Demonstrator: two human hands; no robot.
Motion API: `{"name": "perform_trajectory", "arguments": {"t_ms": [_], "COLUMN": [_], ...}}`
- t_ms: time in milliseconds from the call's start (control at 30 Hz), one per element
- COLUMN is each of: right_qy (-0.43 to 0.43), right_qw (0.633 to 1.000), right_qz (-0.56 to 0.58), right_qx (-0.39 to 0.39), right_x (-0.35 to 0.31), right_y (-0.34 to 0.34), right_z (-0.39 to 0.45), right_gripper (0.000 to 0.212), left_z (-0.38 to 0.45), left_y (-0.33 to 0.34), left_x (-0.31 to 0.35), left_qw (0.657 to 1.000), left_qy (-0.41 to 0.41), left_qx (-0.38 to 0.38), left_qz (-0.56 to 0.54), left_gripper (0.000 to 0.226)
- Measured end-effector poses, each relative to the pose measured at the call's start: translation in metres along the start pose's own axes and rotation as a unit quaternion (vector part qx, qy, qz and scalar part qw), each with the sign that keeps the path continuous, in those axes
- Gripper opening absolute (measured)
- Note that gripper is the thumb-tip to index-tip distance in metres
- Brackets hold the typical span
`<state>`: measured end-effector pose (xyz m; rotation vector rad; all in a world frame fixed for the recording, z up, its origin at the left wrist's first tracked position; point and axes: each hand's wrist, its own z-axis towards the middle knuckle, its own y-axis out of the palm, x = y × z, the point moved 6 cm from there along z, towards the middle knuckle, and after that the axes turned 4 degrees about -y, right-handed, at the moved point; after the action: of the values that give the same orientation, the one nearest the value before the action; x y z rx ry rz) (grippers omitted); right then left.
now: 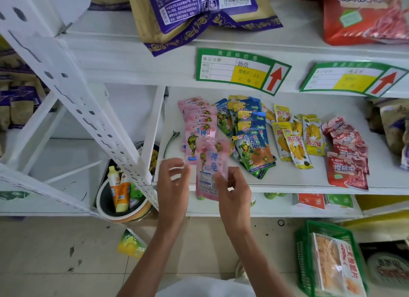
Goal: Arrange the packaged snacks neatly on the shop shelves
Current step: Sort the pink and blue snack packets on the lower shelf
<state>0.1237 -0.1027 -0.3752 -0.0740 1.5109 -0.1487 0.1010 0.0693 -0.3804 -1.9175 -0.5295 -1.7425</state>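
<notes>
The right hand (232,186) pinches a pink turtle-print snack packet (211,164) between thumb and curled fingers, holding it upright over the front edge of the middle shelf (287,186). The packet is blurred. The left hand (173,175) hovers just beside the packet's left edge with its fingers loosely bent; whether it touches the packet cannot be told.

Behind the held packet, a fanned row of matching pink packets (199,124) lies on the shelf. To its right lie overlapping blue turtle packets (250,137), then yellow mango packets (296,137), then red cherry packets (347,155).

Large purple-and-gold bags (188,15) lie on the shelf above, over green price tags (239,71). A green basket (309,259) holding an orange snack bag stands on the floor at the right.
</notes>
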Motion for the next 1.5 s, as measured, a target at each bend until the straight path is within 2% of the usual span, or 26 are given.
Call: {"name": "perform_trajectory", "arguments": {"t_ms": [67,133,200,267,300,400,500,533,600,667,700,767,867,933,1000,1033,1100,1167,1200,1233,1333,1433,1467,1500], "right_qy": [-0.029,-0.051,-0.05,-0.013,0.012,0.059,0.039,0.031,0.027,0.037,0.039,0.035,0.037,0.008,-0.045,-0.061,-0.031,0.05,0.077,0.089,0.061,0.03,0.028,0.027], "right_qw": [0.997,0.992,0.992,0.983,0.981,0.985,0.985,0.982,0.971,0.957,0.948,0.937,0.942,0.942,0.927,0.914,0.88,0.849,0.843,0.845,0.87,0.907,0.926,0.95], "right_qz": [0.027,0.001,-0.09,-0.18,-0.192,-0.149,-0.154,-0.171,-0.226,-0.28,-0.305,-0.336,-0.324,-0.333,-0.37,-0.393,-0.466,-0.525,-0.532,-0.528,-0.49,-0.42,-0.376,-0.312], "right_qx": [-0.068,-0.115,-0.078,-0.029,-0.029,-0.06,-0.068,-0.073,-0.075,-0.073,-0.08,-0.088,-0.076,-0.044,0.041,0.08,0.085,0.035,0.012,-0.007,-0.018,-0.01,-0.012,-0.012], "right_x": [-0.005,-0.003,0.005,0.018,0.026,0.048,0.053,0.054,0.056,0.061,0.063,0.066,0.064,0.057,0.042,0.035,0.036,0.052,0.059,0.064,0.067,0.058,0.057,0.052], "right_y": [0.016,0.028,0.024,0.012,0.009,0.01,0.019,0.023,0.028,0.033,0.037,0.042,0.041,0.028,-0.005,-0.026,-0.065,-0.092,-0.1,-0.104,-0.114,-0.133,-0.14,-0.146], "right_z": [-0.003,-0.006,0.001,0.01,0.015,0.038,0.066,0.075,0.093,0.108,0.112,0.117,0.117,0.116,0.122,0.129,0.147,0.162,0.165,0.167,0.172,0.176,0.178,0.176], "right_gripper": [0.028,0.027,0.006,0.026,0.031,0.022,0.038,0.042,0.041,0.033,0.033,0.041,0.048,0.04,0.027,0.028,0.05,0.081,0.087,0.084,0.042,0.014,0.008,0.012], "left_z": [-0.003,-0.004,0.001,0.009,0.014,0.033,0.06,0.07,0.077,0.069,0.061,0.048,0.034,0.029,0.027,0.027,0.021,0.008,0.002,-0.004,-0.017,-0.009,-0.007,-0.004], "left_y": [0.02,0.028,0.026,0.022,0.021,0.029,0.033,0.032,0.023,0.019,0.022,0.036,0.051,0.054,0.055,0.056,0.06,0.071,0.079,0.09,0.129,0.153,0.156,0.158], "left_x": [-0.005,-0.007,-0.01,-0.01,-0.011,-0.015,-0.031,-0.039,-0.047,-0.042,-0.041,-0.048,-0.067,-0.072,-0.07,-0.069,-0.066,-0.059,-0.054,-0.048,-0.04,-0.043,-0.042,-0.04], "left_qw": [0.994,0.986,0.983,0.978,0.978,0.981,0.985,0.986,0.985,0.962,0.943,0.895,0.841,0.83,0.828,0.829,0.826,0.823,0.827,0.835,0.86,0.87,0.874,0.881], "left_qy": [-0.03,-0.061,-0.074,-0.097,-0.103,-0.079,-0.02,0.004,0.061,0.146,0.192,0.26,0.265,0.265,0.263,0.265,0.28,0.305,0.314,0.315,0.282,0.236,0.228,0.223], "left_qx": [-0.098,-0.144,-0.159,-0.17,-0.173,-0.179,-0.166,-0.144,-0.051,0.014,0.01,-0.047,-0.096,-0.09,-0.083,-0.072,-0.047,-0.034,-0.033,-0.035,-0.054,-0.046,-0.043,-0.045], "left_qz": [-0.028,-0.052,-0.061,-0.068,-0.061,-0.017,0.042,0.081,0.156,0.229,0.271,0.358,0.462,0.483,0.488,0.487,0.487,0.477,0.465,0.449,0.422,0.43,0.427,0.415], "left_gripper": [0.027,0.022,0.027,0.033,0.034,0.031,0.021,0.024,0.037,0.043,0.041,0.038,0.045,0.047,0.047,0.046,0.043,0.035,0.031,0.029,0.025,0.025,0.022,0.018]}}
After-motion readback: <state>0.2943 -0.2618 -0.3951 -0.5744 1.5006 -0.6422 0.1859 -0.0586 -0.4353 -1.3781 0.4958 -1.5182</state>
